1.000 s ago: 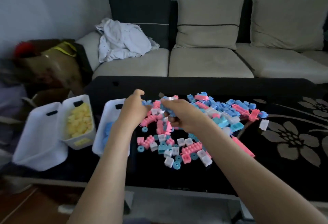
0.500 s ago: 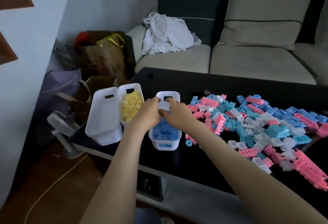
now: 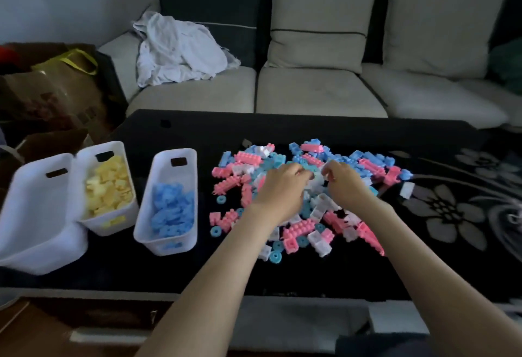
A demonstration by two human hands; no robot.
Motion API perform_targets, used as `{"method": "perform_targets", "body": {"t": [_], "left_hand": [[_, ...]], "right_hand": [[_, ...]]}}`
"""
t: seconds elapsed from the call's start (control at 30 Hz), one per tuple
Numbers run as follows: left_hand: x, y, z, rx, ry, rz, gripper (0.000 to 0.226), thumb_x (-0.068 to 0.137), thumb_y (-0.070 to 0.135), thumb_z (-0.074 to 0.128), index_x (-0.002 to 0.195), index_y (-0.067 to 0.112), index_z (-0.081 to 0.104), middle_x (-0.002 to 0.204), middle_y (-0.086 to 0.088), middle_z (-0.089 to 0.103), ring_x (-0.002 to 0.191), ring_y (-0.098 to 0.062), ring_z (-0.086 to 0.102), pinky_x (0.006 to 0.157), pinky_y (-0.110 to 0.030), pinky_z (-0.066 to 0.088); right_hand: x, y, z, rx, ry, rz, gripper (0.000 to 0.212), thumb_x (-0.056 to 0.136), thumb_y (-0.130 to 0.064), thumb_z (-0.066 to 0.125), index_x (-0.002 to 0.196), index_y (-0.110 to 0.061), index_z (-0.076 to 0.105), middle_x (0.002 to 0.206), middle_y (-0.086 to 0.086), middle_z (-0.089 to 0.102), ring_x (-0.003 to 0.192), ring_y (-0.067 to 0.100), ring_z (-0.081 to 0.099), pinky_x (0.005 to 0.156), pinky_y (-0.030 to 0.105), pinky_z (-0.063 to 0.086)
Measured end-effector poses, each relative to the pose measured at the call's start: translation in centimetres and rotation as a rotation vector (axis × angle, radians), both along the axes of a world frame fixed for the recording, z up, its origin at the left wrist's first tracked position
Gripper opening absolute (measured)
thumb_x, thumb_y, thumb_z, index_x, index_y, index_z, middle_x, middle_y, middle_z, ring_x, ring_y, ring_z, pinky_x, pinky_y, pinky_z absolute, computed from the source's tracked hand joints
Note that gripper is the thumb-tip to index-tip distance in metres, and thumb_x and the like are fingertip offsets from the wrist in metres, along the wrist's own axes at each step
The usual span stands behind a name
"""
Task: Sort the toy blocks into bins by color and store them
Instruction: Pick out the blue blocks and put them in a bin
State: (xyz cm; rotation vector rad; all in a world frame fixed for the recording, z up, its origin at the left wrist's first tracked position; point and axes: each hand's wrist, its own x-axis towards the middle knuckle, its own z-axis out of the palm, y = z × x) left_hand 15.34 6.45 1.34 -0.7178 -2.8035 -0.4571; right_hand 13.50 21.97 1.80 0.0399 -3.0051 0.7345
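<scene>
A loose pile of pink, blue and white toy blocks (image 3: 300, 228) lies on the black table (image 3: 282, 272). My left hand (image 3: 282, 190) reaches into the middle of the pile with its fingers curled down; what they hold is hidden. Just right of it, my right hand (image 3: 346, 184) pinches a pale block at its fingertips. To the left stand three white bins. The nearest to the pile, the blue bin (image 3: 166, 245), holds blue blocks. The yellow bin (image 3: 111, 225) holds yellow blocks, and the far-left bin (image 3: 34, 229) looks empty.
A pale sofa (image 3: 319, 91) with a crumpled white cloth (image 3: 180, 51) runs behind the table. Brown paper bags (image 3: 56, 91) stand on the floor at the left. A lone white block (image 3: 406, 190) lies right of the pile on the flower pattern.
Both hands left the blue bin and moved right, back into the block pile. The view swung right with them.
</scene>
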Motion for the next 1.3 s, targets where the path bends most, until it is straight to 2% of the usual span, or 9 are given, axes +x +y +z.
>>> {"method": "perform_targets", "body": {"t": [0.1, 0.2, 0.37, 0.53, 0.7, 0.83, 1.07, 1.2, 1.3], "left_hand": [[-0.4, 3.2, -1.0, 0.000, -0.038, -0.137, 0.060, 0.082, -0.005, 0.046, 0.137, 0.019, 0.045, 0.142, -0.002, 0.043, 0.130, -0.024, 0.036, 0.106, -0.041, 0.028], [-0.7, 5.3, -1.5, 0.035, -0.197, -0.210, 0.061, 0.082, 0.001, 0.044, 0.137, 0.028, 0.045, 0.145, 0.003, 0.041, 0.134, -0.020, 0.032, 0.105, -0.040, 0.024], [-1.8, 6.3, -2.6, -0.004, -0.325, -0.142, 0.039, 0.095, 0.028, 0.036, 0.133, 0.030, 0.042, 0.110, 0.003, 0.057, 0.114, -0.023, 0.046, 0.098, -0.041, 0.026], [-2.9, 5.0, -3.4, -0.070, -0.239, -0.088, 0.034, 0.097, 0.041, 0.039, 0.124, 0.027, 0.053, 0.116, 0.005, 0.057, 0.118, -0.016, 0.041, 0.093, -0.038, 0.027], [-3.1, 3.8, -3.0, -0.054, -0.274, -0.019, 0.023, 0.096, 0.035, 0.042, 0.106, 0.023, 0.058, 0.104, 0.006, 0.055, 0.116, -0.019, 0.041, 0.085, -0.035, 0.025], [-2.6, 2.6, -2.6, -0.019, -0.287, 0.061, 0.020, 0.094, 0.034, 0.045, 0.101, 0.021, 0.058, 0.096, 0.007, 0.054, 0.105, -0.019, 0.047, 0.086, -0.036, 0.036], [-1.7, 1.6, -2.9, -0.004, -0.252, 0.107, 0.026, 0.095, 0.035, 0.042, 0.109, 0.020, 0.058, 0.107, 0.004, 0.059, 0.102, -0.017, 0.052, 0.091, -0.038, 0.040], [-1.3, 0.9, -3.0, 0.037, -0.259, 0.076, 0.038, 0.097, 0.039, 0.043, 0.127, 0.018, 0.051, 0.123, 0.001, 0.052, 0.105, -0.016, 0.052, 0.095, -0.036, 0.042], [-1.1, 0.1, -2.3, 0.161, -0.215, 0.061, 0.036, 0.098, 0.037, 0.042, 0.127, 0.019, 0.052, 0.131, 0.001, 0.049, 0.112, -0.013, 0.050, 0.092, -0.027, 0.039]], "right_hand": [[0.4, 4.8, -1.2, -0.045, 0.018, -0.091, 0.027, 0.090, -0.001, 0.049, 0.115, -0.002, 0.054, 0.114, 0.015, 0.056, 0.107, 0.030, 0.051, 0.076, 0.026, 0.030], [0.9, 7.5, -1.4, -0.067, 0.028, -0.051, 0.023, 0.091, -0.009, 0.053, 0.115, -0.008, 0.056, 0.103, 0.006, 0.058, 0.091, 0.021, 0.053, 0.071, 0.024, 0.031], [1.6, 9.2, -2.1, 0.069, -0.070, 0.104, 0.032, 0.088, -0.006, 0.057, 0.115, -0.023, 0.059, 0.104, -0.004, 0.053, 0.087, 0.008, 0.049, 0.074, 0.018, 0.035], [1.5, 9.7, -3.4, 0.121, -0.084, 0.083, 0.033, 0.087, -0.017, 0.061, 0.119, -0.022, 0.056, 0.108, 0.000, 0.049, 0.100, 0.015, 0.049, 0.080, 0.021, 0.037], [1.3, 9.6, -3.8, 0.100, -0.024, 0.097, 0.039, 0.087, -0.025, 0.062, 0.125, -0.025, 0.052, 0.107, -0.004, 0.043, 0.112, 0.017, 0.039, 0.091, 0.028, 0.035], [1.4, 9.0, -3.8, 0.131, -0.024, 0.141, 0.023, 0.091, -0.023, 0.057, 0.114, -0.019, 0.059, 0.102, -0.005, 0.047, 0.103, 0.014, 0.045, 0.084, 0.023, 0.035], [2.0, 8.4, -2.8, 0.027, 0.005, 0.049, 0.003, 0.091, -0.021, 0.054, 0.089, -0.019, 0.056, 0.088, -0.004, 0.055, 0.078, 0.009, 0.053, 0.061, 0.019, 0.037], [2.5, 7.8, -2.3, -0.103, -0.015, -0.027, 0.007, 0.091, -0.015, 0.051, 0.097, -0.018, 0.050, 0.082, -0.007, 0.053, 0.069, 0.008, 0.053, 0.054, 0.019, 0.037], [2.9, 6.9, -1.3, -0.241, -0.031, -0.048, 0.016, 0.093, -0.012, 0.047, 0.106, -0.021, 0.050, 0.083, 0.002, 0.058, 0.065, 0.013, 0.053, 0.056, 0.022, 0.043]]}}
